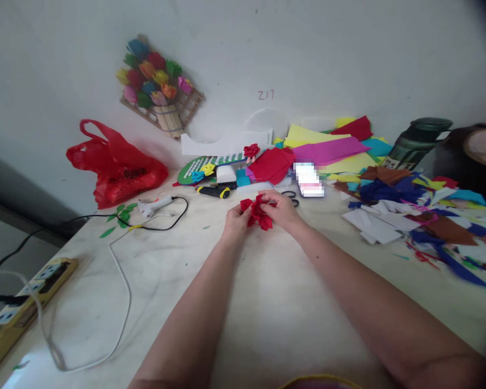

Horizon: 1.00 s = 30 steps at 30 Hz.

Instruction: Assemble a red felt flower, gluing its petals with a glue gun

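Counter (267,302): bag (115,165) far left against the wall; glue gun (156,205) right of it; paper sheets (328,148) behind scraps (421,216) at right; bottle (419,141), apparently, behind those; power strip (28,297) at left edge.

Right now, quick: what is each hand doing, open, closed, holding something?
Left hand: closed on the red paper flower, pinching its left side.
Right hand: closed on the same red paper flower, fingers curled over its right side.

left hand (235,222), right hand (282,212), fingers pinched together
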Each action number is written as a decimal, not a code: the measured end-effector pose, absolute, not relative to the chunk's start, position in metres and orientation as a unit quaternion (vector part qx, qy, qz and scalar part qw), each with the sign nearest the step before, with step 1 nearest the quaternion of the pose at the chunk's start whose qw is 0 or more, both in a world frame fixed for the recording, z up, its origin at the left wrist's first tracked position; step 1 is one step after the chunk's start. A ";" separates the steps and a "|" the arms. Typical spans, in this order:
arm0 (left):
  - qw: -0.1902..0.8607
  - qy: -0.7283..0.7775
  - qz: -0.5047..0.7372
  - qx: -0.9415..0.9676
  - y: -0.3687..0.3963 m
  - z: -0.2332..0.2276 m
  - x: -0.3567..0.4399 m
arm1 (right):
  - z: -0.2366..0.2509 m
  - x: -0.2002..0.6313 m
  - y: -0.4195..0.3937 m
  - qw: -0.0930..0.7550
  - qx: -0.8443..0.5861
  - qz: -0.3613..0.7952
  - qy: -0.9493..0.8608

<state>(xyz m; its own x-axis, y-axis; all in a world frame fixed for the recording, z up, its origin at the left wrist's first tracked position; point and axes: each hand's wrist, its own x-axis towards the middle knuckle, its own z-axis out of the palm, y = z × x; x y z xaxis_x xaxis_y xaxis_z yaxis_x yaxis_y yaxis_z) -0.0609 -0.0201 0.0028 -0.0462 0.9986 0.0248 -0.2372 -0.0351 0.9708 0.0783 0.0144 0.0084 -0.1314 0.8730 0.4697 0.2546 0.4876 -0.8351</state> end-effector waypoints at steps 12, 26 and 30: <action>0.591 0.413 0.539 0.436 -0.023 0.003 -0.067 | 0.005 0.078 0.014 0.536 -0.408 0.197 -0.712; 0.603 0.403 0.559 0.401 -0.026 0.009 -0.065 | 0.006 0.079 0.013 0.538 -0.393 0.180 -0.724; 0.583 0.414 0.562 0.416 -0.025 0.008 -0.065 | 0.007 0.078 0.012 0.542 -0.385 0.189 -0.723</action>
